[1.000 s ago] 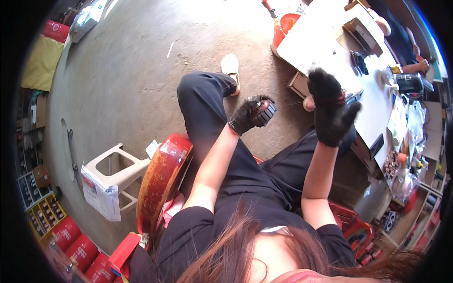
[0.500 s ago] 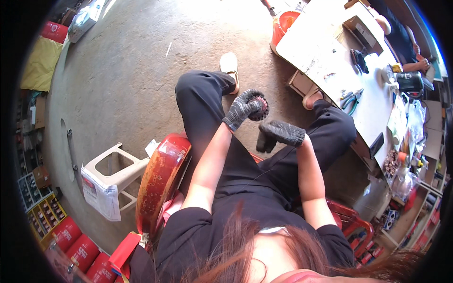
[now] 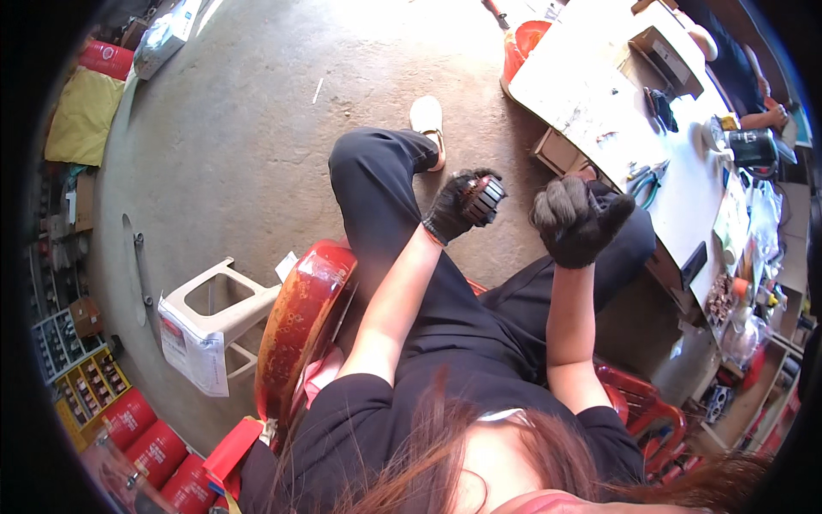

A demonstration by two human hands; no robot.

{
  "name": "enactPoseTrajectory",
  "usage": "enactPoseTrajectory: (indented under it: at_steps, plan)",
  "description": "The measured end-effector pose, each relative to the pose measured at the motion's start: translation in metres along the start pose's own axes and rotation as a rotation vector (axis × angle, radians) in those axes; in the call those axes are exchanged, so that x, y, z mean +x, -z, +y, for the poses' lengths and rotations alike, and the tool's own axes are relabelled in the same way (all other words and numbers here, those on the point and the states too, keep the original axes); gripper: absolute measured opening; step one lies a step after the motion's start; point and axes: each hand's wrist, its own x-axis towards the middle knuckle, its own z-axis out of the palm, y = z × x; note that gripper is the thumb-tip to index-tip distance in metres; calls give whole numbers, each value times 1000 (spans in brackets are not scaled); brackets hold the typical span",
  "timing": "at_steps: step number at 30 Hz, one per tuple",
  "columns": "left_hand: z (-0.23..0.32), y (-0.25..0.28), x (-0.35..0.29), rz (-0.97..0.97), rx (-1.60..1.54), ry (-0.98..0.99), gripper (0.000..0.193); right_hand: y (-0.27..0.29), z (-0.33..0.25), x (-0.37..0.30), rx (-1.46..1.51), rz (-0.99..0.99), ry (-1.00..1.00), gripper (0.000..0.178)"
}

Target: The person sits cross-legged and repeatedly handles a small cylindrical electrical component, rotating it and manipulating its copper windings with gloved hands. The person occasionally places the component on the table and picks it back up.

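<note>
My left hand (image 3: 455,206), in a grey and black work glove, is closed around a round, slotted metal part (image 3: 485,200). Dark ridges run along its side, and a reddish tint shows near its top; its exact kind is unclear. Apart from it, to the right, my right hand (image 3: 575,219) is raised over my right thigh in a matching glove. Its fingers are curled in and the thumb sticks out to the right. Whatever those fingers may hold is hidden.
At the right stands a white-topped table (image 3: 591,111) with pliers (image 3: 648,182), a dark mug (image 3: 753,149) and plastic bags (image 3: 760,214). A beige stool (image 3: 201,300) is at my left, beside the red chair arm (image 3: 300,317). Another person's hand (image 3: 775,116) shows at the far right.
My right hand has moved right and up, away from the left, and turned with its fingers curled. The slotted part has tilted in my left hand, so its ridged side shows.
</note>
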Motion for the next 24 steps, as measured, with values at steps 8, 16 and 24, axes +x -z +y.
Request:
enactPoseTrajectory:
  at_steps: [8,16,24]
  plan:
    - [-18,-1,6,28,-10,-83,51,3,3,-12,-160,-176,-86,69]
    - [-37,-7,1,101,-331,74,60,29,3,-47,-575,-1,-280,16]
    - [-45,1,2,-125,-653,118,61,12,2,-32,-40,-169,-164,58]
